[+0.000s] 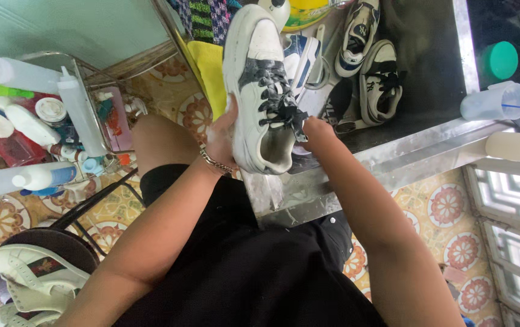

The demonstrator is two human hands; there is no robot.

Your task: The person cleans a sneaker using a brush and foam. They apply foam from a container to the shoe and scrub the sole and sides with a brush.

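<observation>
Far left, a wire rack (90, 66) crammed with squeeze bottles (81, 112); you can count at least four white ones, with small jars between them. Below it, one white sandal (36, 272) rests on a dark round stool (60, 242). Moving in, your left hand (220, 139), bracelet at the wrist, clamps the side of a white sneaker (254, 91) held upright, toe up, over the steel sink edge (393, 157). Your right hand (317, 130) is closed at the black laces (278, 97), fingers pinching near the tongue. Both forearms angle up from your lap. In the dark basin (430, 60), three more sneakers lie behind. Right of that, a clear plastic cup (493, 100) lies on the rim, near a green lid (499, 59). Tight room all round.
</observation>
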